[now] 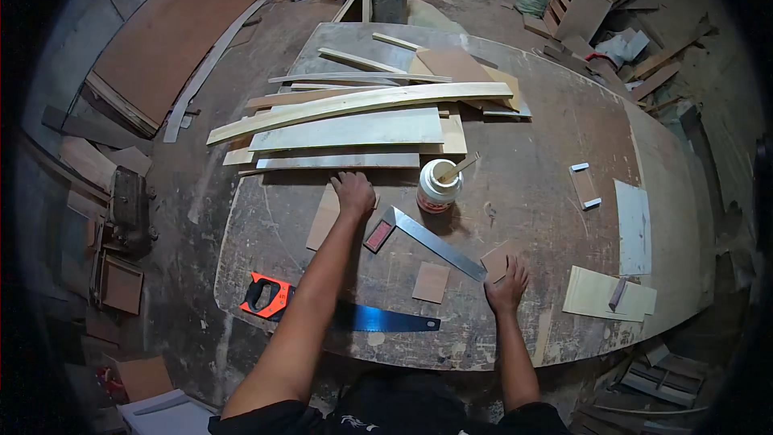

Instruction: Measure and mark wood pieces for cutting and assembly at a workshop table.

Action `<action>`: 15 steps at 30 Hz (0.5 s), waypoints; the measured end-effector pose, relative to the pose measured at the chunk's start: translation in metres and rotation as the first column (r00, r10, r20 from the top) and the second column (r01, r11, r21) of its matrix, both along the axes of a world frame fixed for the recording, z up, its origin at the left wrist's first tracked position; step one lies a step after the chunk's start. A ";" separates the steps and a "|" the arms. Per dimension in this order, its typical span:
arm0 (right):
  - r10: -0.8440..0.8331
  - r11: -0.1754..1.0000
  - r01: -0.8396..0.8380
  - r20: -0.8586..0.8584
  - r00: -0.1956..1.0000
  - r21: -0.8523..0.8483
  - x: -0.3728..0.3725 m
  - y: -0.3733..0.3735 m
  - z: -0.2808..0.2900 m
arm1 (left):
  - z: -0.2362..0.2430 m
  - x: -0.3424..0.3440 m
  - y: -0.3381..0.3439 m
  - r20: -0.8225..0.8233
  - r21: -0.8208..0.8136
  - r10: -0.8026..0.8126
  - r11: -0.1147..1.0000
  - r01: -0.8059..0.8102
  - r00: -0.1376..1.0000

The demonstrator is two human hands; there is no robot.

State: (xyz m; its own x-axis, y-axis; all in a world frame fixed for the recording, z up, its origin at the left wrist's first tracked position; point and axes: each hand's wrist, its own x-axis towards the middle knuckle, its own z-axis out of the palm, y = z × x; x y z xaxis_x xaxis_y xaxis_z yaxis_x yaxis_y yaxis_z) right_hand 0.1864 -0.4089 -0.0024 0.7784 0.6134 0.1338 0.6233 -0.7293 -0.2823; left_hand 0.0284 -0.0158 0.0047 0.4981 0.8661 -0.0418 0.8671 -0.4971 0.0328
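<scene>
Left hand [353,193] lies flat, fingers spread, on a thin tan plywood rectangle [324,219], gripping nothing. Right hand [507,286], open-palmed at five o'clock, touches a small brown wood square [498,258] beside the steel try square [435,242].

head view | worn on head, looks steeply down | workbench [564,153] at arm's reach | fisheye, edges bend

Bare tabletop [531,169] right of glue jar [437,187] — planks [346,129] block beyond.
</scene>
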 end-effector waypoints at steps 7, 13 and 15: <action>-0.019 1.000 0.019 -0.018 1.000 0.001 -0.001 0.000 0.007 | 0.000 0.000 -0.002 0.039 0.152 -0.063 0.987 0.057 0.997; -0.008 0.999 0.008 -0.008 1.000 0.042 -0.002 0.002 0.004 | -0.008 -0.006 0.011 -0.001 0.217 -0.180 0.960 0.175 0.984; 0.010 0.999 -0.005 -0.102 0.995 0.047 -0.001 0.002 0.006 | -0.001 -0.007 0.009 0.011 0.285 -0.250 0.929 0.237 0.968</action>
